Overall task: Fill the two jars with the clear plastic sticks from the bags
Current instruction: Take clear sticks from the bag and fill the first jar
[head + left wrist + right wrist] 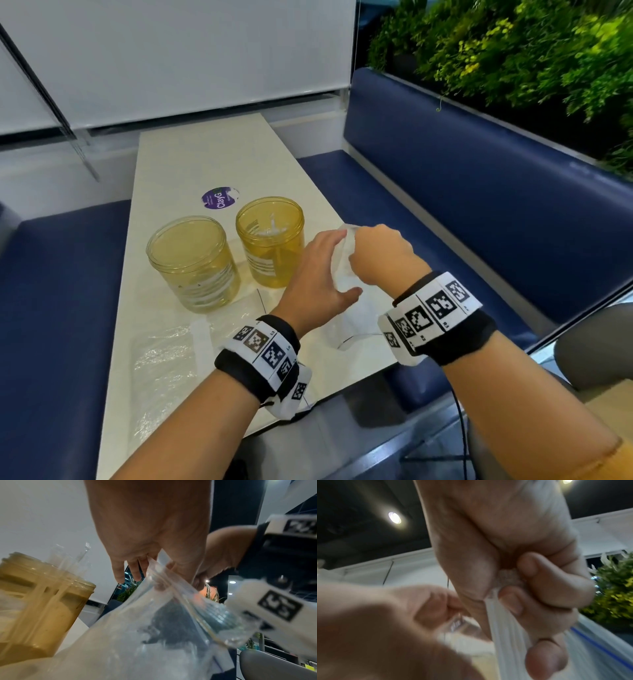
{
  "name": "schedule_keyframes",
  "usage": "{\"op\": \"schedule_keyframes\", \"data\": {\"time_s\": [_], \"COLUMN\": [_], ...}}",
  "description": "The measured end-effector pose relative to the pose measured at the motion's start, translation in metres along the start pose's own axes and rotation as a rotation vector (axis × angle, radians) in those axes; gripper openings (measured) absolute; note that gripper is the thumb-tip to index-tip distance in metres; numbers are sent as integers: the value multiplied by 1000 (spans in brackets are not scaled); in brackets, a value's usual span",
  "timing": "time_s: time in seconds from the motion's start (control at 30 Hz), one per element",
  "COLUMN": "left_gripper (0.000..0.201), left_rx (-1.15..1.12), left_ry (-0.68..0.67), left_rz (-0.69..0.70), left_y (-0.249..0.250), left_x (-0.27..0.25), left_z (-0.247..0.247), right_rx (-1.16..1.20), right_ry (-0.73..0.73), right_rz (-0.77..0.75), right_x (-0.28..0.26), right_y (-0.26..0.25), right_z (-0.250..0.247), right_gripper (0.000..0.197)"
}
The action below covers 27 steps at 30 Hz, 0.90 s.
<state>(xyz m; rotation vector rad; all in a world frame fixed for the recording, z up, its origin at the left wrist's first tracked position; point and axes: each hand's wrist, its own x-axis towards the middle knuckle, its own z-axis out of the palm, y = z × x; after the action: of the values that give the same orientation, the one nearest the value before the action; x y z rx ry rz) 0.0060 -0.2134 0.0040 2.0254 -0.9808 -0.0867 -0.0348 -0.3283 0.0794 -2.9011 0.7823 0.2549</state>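
Two amber jars stand on the white table. The left jar shows no sticks standing up; the right jar has clear sticks poking up inside. Just right of the jars both hands hold a clear plastic bag upright. My left hand grips the bag's side, thumb low, fingers at its top. My right hand is a fist at the bag's mouth. The right wrist view shows the right hand closed round a bundle of clear sticks. The open bag fills the left wrist view.
Crumpled clear bags lie flat on the near left of the table. A purple round sticker sits behind the jars. Blue bench seats run along both sides, with green plants behind the right one.
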Motion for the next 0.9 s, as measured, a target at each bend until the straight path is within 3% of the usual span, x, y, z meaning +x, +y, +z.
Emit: {"op": "schedule_keyframes", "data": {"time_s": [0.13, 0.33, 0.5, 0.63, 0.8, 0.9], "left_gripper": [97, 47, 7, 23, 23, 19], "left_rx": [14, -99, -135, -188, -246, -326], "left_ry": [34, 285, 354, 370, 374, 373], "left_rz": [-19, -2, -58, -77, -73, -90], "left_y": [-7, -6, -6, -8, -18, -15], "left_x": [4, 15, 25, 29, 23, 13], "left_z": [8, 19, 16, 8, -1, -5], "right_rx": [-95, 18, 376, 592, 467, 443], "right_ry": [59, 145, 297, 232, 334, 366], "right_rz": [-109, -299, -397, -443, -531, -515], "right_x": [-8, -13, -9, 5, 13, 17], "right_y": [-4, -2, -7, -8, -18, -27], "right_z": [-27, -59, -61, -40, -9, -12], "right_gripper": [27, 22, 53, 67, 32, 40]}}
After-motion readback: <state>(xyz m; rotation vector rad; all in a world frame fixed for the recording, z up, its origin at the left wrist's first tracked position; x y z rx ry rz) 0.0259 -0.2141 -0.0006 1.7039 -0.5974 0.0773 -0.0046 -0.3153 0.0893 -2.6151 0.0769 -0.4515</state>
